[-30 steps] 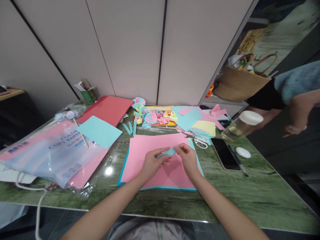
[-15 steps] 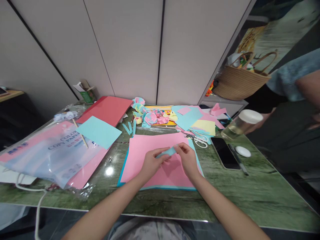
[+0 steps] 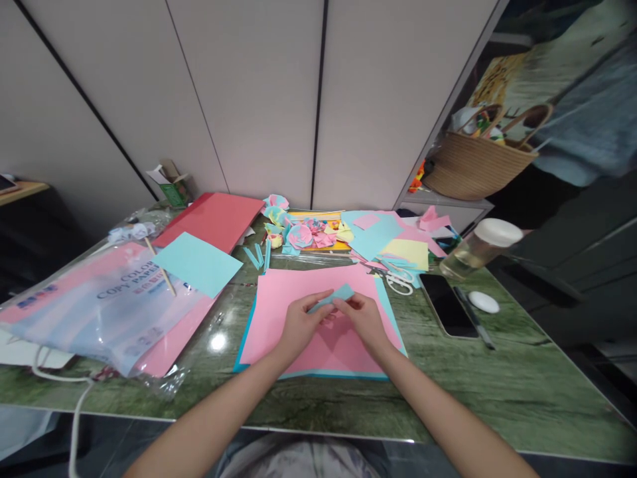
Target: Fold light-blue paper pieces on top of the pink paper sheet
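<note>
Between my two hands is a small folded strip of light blue paper, raised a little above the pink sheet. My left hand pinches its left and lower side, with the thumb along the front edge. From the other side, my right hand grips the lower right edge between thumb and fingers. The fingertips behind the paper are partly hidden. Under the pink sheet, blue sheets stick out at the left, right and front edges.
Scissors, a phone, a pen and a lidded drink cup lie or stand to the right. Paper flowers and blue strips are behind. At left sits a plastic paper pack. A person stands far right.
My right hand has shifted slightly left and down along the blue paper, whose upper right corner now shows. The person at far right has moved.
</note>
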The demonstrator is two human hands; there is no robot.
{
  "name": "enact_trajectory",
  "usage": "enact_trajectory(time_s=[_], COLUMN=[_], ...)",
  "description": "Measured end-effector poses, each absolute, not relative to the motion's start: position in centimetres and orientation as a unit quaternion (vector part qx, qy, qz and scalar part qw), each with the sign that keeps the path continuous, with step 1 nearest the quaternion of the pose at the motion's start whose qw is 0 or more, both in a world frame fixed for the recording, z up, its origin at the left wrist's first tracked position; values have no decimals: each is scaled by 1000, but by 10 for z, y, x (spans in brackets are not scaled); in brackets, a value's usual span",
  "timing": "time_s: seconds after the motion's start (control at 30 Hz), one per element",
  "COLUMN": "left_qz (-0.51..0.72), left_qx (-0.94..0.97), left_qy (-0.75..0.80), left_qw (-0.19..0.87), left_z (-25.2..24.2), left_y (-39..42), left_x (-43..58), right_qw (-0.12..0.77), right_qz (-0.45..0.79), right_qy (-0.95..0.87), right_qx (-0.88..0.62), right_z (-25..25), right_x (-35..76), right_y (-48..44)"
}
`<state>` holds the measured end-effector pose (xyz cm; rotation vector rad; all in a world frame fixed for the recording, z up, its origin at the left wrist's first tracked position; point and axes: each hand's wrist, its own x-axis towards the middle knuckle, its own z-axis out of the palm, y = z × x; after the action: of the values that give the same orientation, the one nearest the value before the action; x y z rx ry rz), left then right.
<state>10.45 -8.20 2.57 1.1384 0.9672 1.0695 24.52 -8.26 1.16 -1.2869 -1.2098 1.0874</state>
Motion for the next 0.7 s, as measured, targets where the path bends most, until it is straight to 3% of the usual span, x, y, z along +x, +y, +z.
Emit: enact_trajectory(time_s=[0.7], left_qz=[413], left_qx=[528], left_qy=[485], left_qw=[561], left_z=[24], left_y=[-77], left_x=[101], right_qw=[590], right_qz=[410], right_qy=[-449], right_qx=[-531], right_z=[18], right_x=[263], right_y=[-75])
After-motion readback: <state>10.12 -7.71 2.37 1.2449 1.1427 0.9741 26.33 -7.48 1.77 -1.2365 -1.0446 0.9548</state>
